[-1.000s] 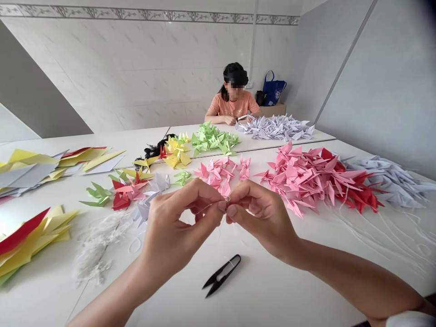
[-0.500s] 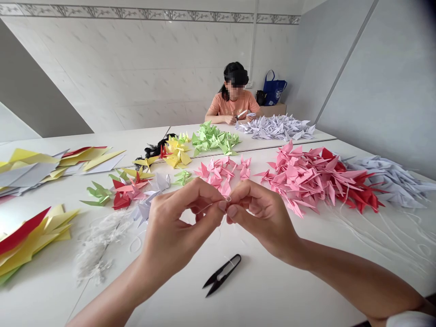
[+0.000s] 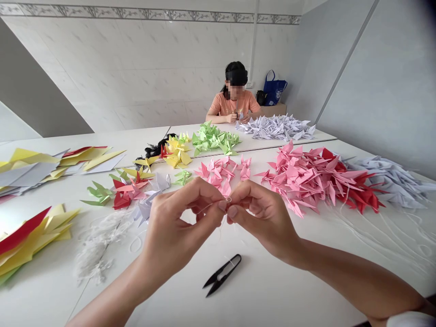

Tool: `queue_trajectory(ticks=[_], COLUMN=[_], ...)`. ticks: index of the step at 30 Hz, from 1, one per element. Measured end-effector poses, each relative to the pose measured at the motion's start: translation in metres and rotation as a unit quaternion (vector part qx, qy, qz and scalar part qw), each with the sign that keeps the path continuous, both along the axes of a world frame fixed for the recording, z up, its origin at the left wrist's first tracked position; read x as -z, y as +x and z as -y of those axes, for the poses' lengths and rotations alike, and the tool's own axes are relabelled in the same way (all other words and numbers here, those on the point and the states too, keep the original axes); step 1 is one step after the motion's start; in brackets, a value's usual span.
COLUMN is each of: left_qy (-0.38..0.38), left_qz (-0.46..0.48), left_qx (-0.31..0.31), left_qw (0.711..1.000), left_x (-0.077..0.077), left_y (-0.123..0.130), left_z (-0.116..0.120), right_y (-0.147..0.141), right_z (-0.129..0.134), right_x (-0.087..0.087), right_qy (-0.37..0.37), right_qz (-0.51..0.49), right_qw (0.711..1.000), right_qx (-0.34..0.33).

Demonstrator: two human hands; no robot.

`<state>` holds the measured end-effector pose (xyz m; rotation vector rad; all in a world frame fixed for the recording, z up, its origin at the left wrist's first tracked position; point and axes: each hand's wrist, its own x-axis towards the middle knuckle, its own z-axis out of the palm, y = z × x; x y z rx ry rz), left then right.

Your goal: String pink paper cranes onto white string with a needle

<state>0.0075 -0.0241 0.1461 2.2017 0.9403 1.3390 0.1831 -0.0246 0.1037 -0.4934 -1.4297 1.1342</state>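
Pale marbled wall (image 3: 136, 72) w/ a patterned border at the back, grey panels to the right; white table (image 3: 272, 290) in front, seams showing. Left hand (image 3: 180, 222) and right hand (image 3: 269, 218) meet over it, thumbs and index fingers of both pressed tog. on a thin white thread (image 3: 228, 200). Thread makes a tiny loop right btwn the fingertips; one strand runs back under the left hand, loose ends hang below (too fine to follow far). Black snips (image 3: 222, 275) lie on the table just below the hands, blades pointing down-left, w/ a bit of white string at the bow end.

Beyond the hands: small pink folded-paper group (image 3: 218, 172), then green pile (image 3: 213, 138) and white pile (image 3: 277, 127) farther back. Right side: big pink pile (image 3: 303, 175), red pcs (image 3: 366, 195) at its edge, pale pile (image 3: 388, 179) next to that, loose strings (image 3: 378, 236) nearer. Left side: frayed white bundle (image 3: 98, 245), mixed-colour folded pcs nr the left hand, colored sheets (image 3: 34, 240) at the edge. Person in an orange T-shirt (image 3: 235, 106) sits across, hands up close to the white pile; blue bag (image 3: 275, 93) behind.
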Motion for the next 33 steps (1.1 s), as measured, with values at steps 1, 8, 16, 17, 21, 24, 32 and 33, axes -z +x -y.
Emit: queue_trajectory(ticks=[1, 8, 16, 17, 21, 24, 32, 33], left_qy=[0.001, -0.001, 0.002, 0.002, 0.003, 0.005, -0.016, -0.018], left_qz=[0.001, -0.003, -0.004, -0.005, -0.005, -0.004, -0.009, -0.009], left_qx=[0.0, 0.002, 0.004, 0.003, 0.0, 0.002, -0.003, -0.002], left_qw=[1.0, 1.0, 1.0, 1.0, 1.0, 1.0, 1.0, 1.0], left_x=[0.0001, 0.0003, 0.0003, 0.0003, 0.0006, 0.0003, -0.0056, -0.006], left_y=[0.0002, 0.0006, 0.0002, 0.0003, 0.0004, 0.0002, 0.0038, 0.0043], left_z=[-0.0002, -0.0004, -0.0014, -0.0014, -0.0011, -0.0007, 0.0009, 0.0011], right_y=[-0.0001, 0.0, 0.0, 0.0, 0.0003, 0.0002, -0.0001, -0.0001], right_z=[0.0, 0.0008, 0.0001, 0.0, 0.0001, 0.0003, 0.0003, 0.0002], right_x=[0.0, -0.0012, 0.0, 0.0001, 0.0004, 0.0003, -0.001, -0.0008], right_qy=[-0.001, 0.0, -0.012, -0.012, -0.016, -0.021, -0.025, -0.024], right_qz=[0.001, 0.011, 0.012, 0.011, 0.002, 0.0, 0.013, 0.012], right_qw=[1.0, 1.0, 1.0, 1.0, 1.0, 1.0, 1.0, 1.0], right_qx=[0.0, 0.004, 0.003, 0.002, -0.008, -0.009, -0.001, -0.003])
